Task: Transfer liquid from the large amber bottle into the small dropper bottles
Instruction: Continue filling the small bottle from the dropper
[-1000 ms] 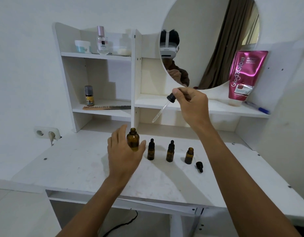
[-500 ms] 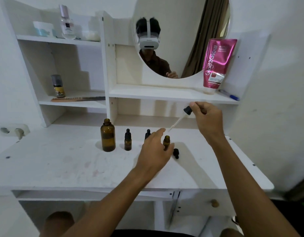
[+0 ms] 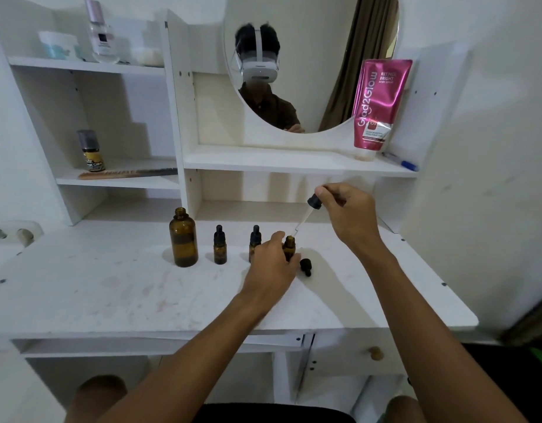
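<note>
- The large amber glass bottle (image 3: 183, 238) stands upright and uncapped on the white worktop (image 3: 111, 294), at the left end of a row of bottles, with no hand on it.
- Just to its right, the first small amber dropper bottle (image 3: 220, 249) stands capped with its black dropper top on.
- Next along, the second small capped dropper bottle (image 3: 254, 241) is partly hidden behind the left hand (image 3: 271, 268).
- The left hand is wrapped around the third small amber bottle (image 3: 289, 246), which is open at the neck and upright on the worktop; thumb and fingers clasp its body.
- The right hand (image 3: 347, 213) pinches the black rubber bulb of a glass dropper pipette (image 3: 306, 215) between fingertips, the glass stem slanting down and left.
- The pipette's tip sits right at the open mouth of the held bottle; whether it is inside the neck or just above it, I cannot tell.
- A loose black dropper cap (image 3: 305, 266) lies on its side on the worktop, just right of the left hand.
- Behind, on the shelf under the round mirror (image 3: 312, 56), a pink squeeze tube (image 3: 378, 105) stands cap-down with a blue pen (image 3: 401, 162) beside it.
- On the left shelf, a small dark spray can (image 3: 91, 151) stands behind a wooden comb (image 3: 126, 173).
</note>
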